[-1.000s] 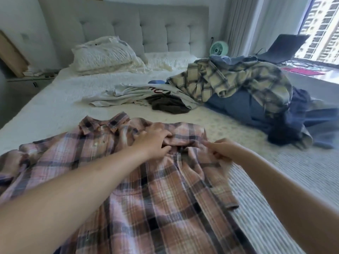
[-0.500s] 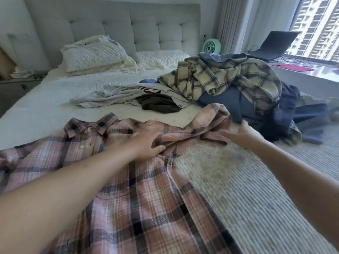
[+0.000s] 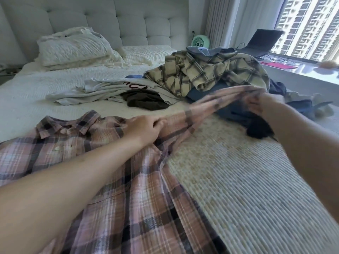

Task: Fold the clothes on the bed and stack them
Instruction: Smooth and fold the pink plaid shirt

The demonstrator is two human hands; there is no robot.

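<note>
A pink plaid shirt (image 3: 117, 195) lies spread on the bed (image 3: 247, 189), collar toward the headboard. My left hand (image 3: 145, 128) rests on its shoulder with fingers curled into the cloth. My right hand (image 3: 260, 102) grips the end of its right sleeve (image 3: 211, 105) and holds it stretched out, lifted off the mattress toward the right. Behind it lie a cream plaid shirt (image 3: 207, 72), blue garments (image 3: 238, 110), a white printed shirt (image 3: 113, 90) and a dark brown garment (image 3: 145, 101), all unfolded.
Pillows (image 3: 73, 48) lean on the grey tufted headboard (image 3: 119, 21). A small green fan (image 3: 198, 41) stands behind the pile. A laptop (image 3: 260, 43) and pink sheet (image 3: 278, 65) sit on the window ledge at right.
My right hand has pulled the sleeve out from the shirt's body, rightward and up, until it is stretched. My left hand has stayed on the shoulder. The view has turned slightly.
</note>
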